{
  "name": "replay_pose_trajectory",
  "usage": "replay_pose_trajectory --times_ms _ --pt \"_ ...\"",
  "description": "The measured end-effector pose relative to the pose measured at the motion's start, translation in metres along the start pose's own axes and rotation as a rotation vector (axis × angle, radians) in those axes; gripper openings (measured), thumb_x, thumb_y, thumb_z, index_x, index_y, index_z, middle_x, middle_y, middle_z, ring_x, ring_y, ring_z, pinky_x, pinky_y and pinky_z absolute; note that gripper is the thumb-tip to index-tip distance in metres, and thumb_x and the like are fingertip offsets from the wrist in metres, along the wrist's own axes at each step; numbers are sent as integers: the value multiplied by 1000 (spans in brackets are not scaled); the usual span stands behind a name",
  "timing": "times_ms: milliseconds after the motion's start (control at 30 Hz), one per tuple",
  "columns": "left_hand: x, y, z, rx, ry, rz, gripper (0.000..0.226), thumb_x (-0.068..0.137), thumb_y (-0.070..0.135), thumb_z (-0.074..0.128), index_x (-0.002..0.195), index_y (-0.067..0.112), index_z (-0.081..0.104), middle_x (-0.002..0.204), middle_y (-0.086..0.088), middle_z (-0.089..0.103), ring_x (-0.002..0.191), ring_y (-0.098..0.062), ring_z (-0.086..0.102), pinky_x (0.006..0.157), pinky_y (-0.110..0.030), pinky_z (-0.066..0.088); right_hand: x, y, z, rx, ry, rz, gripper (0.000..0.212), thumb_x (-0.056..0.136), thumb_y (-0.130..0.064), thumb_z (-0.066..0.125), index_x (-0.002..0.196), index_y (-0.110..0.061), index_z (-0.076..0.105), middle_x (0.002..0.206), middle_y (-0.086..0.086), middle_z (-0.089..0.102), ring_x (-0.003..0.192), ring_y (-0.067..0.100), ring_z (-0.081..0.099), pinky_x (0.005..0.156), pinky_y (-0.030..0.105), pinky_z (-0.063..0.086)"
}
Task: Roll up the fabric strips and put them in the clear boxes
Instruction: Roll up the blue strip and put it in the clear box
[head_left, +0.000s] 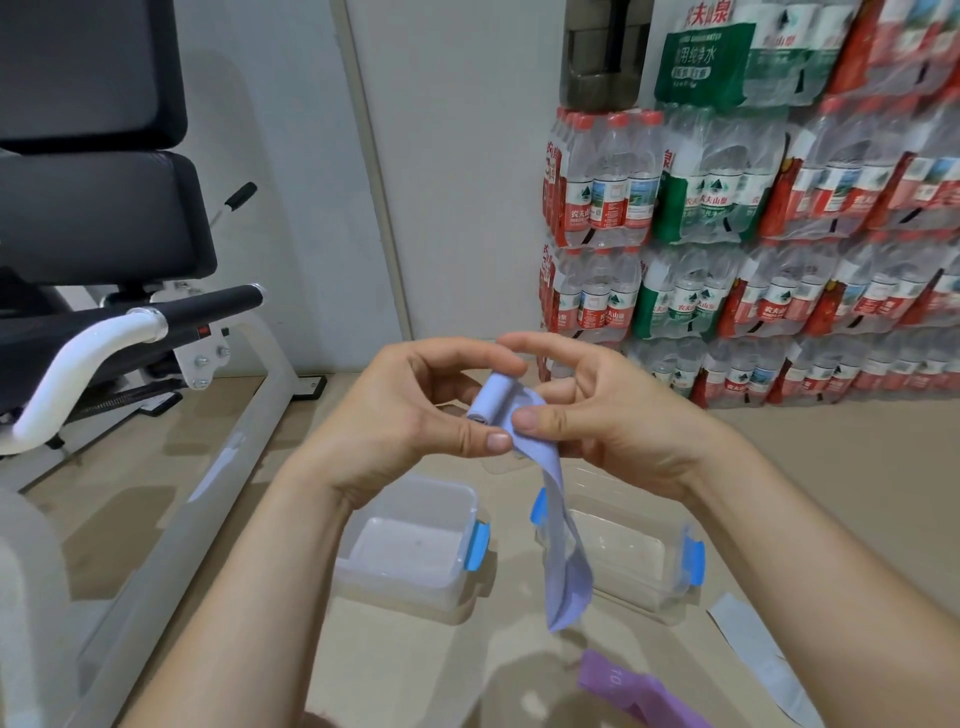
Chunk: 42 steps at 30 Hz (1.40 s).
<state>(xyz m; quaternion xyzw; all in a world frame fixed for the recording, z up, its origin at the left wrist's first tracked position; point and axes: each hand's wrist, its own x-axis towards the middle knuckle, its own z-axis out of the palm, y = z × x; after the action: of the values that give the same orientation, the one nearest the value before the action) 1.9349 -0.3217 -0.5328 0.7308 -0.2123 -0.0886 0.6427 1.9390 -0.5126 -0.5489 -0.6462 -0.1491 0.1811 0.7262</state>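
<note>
Rolling blue strip (551, 488) above left clear box (405, 582) | pinching roll with left hand (395, 415) fingers, clamping tail with right hand (597, 415) fingers | next, likely: wind hanging tail, drop in

A gym machine (249, 415) with black pads (104, 218) and a white bar (78, 353) is seen well to the left of the left hand (405, 415). Beyond the right hand (602, 415), packs of water bottles (753, 234) are stacked beside a white wall (457, 156).
</note>
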Motion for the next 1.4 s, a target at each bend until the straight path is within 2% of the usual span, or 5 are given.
replay_pose_trajectory --times_ms 500,700,833,1067,1400 --pt "-1 5 1 224 -55 -45 48 55 -16 80 86 20 75 96 10 70 85 -14 64 70 -25 55 -1 -1 -11 -388 73 60 2 82 -8 70 83 -8 72 65 2 64 51 5 49 42 15 35" --pt "3 5 9 573 -30 62 47 57 -9 80 86 27 70 94 10 67 81 -18 60 72 -31 56 0 3 -7 -267 70 60 11 88 -2 62 97 -2 69 81 12 68 68 12 62 59 21 51" --pt "4 1 12 738 5 95 53 59 -1 81 89 39 64 92 7 68 75 -15 59 72 -36 54 3 5 -3 -228 106 40 32 76 -16 77 108 -16 69 96 11 75 100 28 69 92 50 48" --pt "0 2 11 588 -27 36 89 64 -5 79 127 49 46 112 11 54 83 -17 55 72 -27 56 7 7 5 -233 213 -20 29 77 -9 76 103 -15 66 83 9 77 81 20 73 78 34 54" --pt "8 -11 6 266 322 -37 17 73 6 78 89 13 74 77 -11 74 67 -19 68 69 -31 57 12 11 14 -170 392 -96 14 86 -14 68 98 -15 62 83 17 75 70 20 64 56 25 53"
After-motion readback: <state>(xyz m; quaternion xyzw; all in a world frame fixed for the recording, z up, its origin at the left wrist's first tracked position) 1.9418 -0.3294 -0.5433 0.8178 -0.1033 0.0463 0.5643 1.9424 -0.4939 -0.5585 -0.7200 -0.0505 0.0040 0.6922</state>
